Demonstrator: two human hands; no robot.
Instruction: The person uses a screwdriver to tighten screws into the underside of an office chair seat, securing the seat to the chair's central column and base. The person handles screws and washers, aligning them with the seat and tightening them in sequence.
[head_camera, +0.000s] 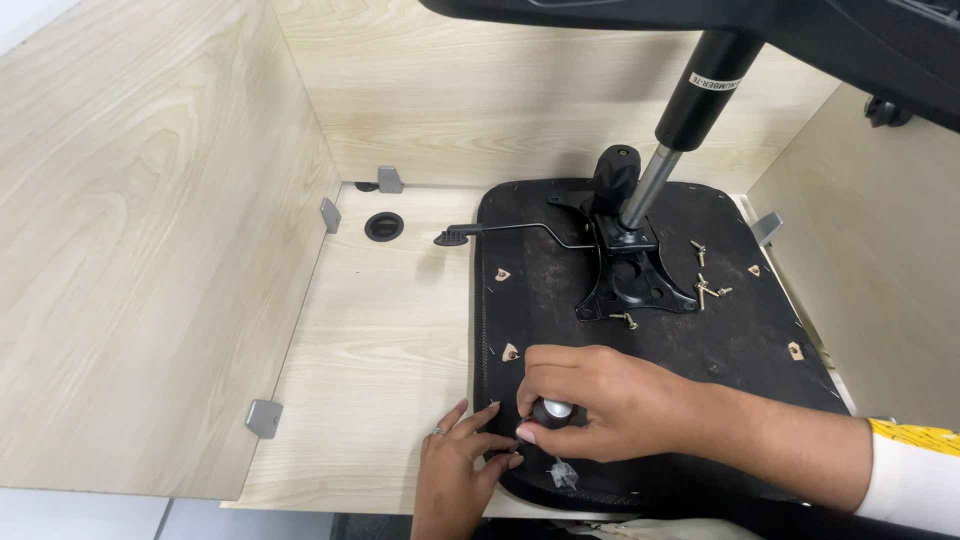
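Note:
An upturned black chair seat (740, 340) lies on a light wooden desk (380, 350). A black metal mechanism plate (635, 280) with a lever and a gas cylinder (690, 120) sits on the seat's middle. My right hand (600, 400) is closed round a short screwdriver handle (553, 410) with a silver cap, held at the seat's near left corner. My left hand (455, 470) rests on that corner's edge, fingertips right beside the tool's tip. The tip itself is hidden. Several loose screws (705, 285) lie near the plate.
Wooden partition panels enclose the desk on the left, back and right, joined by grey metal brackets (264, 417). A round black cable grommet (384, 226) sits in the desk's far part. The chair's black base (880, 50) hangs overhead at the upper right.

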